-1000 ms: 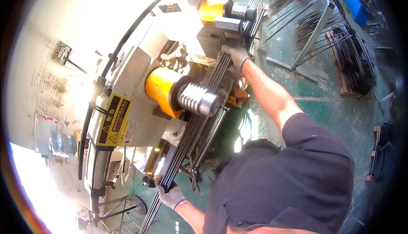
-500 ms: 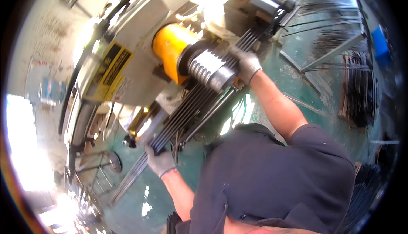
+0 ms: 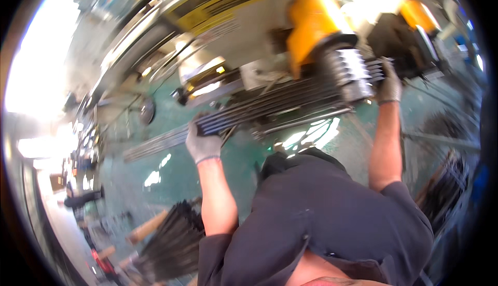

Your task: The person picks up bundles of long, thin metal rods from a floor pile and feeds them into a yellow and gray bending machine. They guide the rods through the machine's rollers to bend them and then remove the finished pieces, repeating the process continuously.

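A row of several long, thin metal bars point(image 3: 270, 103) stretches across the front of a machine, passing by a grooved metal roller point(image 3: 353, 73) on an orange drum-shaped housing point(image 3: 314, 26). My left hand point(image 3: 203, 145), in a pale glove, is closed around the bars left of the roller, and their ends reach out past it. On the roller's far right side, my right hand point(image 3: 389, 86), also gloved, grips the same bars; its fingers are partly hidden and blurred. Whether the bars touch the roller I cannot tell.
A second orange housing point(image 3: 417, 16) stands at the upper right. Bundles of dark rods point(image 3: 171, 244) lie at the lower left, and another stack point(image 3: 443, 185) is at the right. A metal rail point(image 3: 303, 122) runs below the bars, over the green floor point(image 3: 233, 182).
My view has swung round, so the machine and bars appear turned and shifted to the right. Both hands still hold the bars, with the right hand farther out beyond the roller.
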A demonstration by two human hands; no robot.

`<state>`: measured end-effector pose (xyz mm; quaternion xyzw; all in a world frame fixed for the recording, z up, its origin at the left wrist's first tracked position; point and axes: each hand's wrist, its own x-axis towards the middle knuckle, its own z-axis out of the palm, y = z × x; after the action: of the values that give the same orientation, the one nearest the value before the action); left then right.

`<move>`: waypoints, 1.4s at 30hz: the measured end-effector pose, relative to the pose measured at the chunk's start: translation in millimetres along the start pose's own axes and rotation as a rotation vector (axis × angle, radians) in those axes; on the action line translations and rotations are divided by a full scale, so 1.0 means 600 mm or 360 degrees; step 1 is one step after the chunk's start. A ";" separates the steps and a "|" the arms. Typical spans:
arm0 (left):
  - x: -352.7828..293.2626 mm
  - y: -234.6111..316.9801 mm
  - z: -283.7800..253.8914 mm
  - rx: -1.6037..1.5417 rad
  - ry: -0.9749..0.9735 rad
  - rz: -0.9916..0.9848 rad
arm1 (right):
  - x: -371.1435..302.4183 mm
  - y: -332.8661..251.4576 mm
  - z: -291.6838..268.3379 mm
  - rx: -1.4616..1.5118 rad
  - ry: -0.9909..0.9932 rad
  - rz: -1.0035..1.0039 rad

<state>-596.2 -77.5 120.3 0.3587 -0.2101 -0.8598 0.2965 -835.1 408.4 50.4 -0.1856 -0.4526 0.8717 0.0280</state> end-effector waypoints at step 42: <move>0.209 0.563 -0.348 0.0411 0.0259 0.0515 | -0.346 0.204 -0.150 -0.0595 0.0867 0.0681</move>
<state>-391.5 -440.0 115.8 0.4236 -0.3487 -0.7352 0.3981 -596.1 361.4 -32.4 -0.5022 -0.5307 0.6792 -0.0696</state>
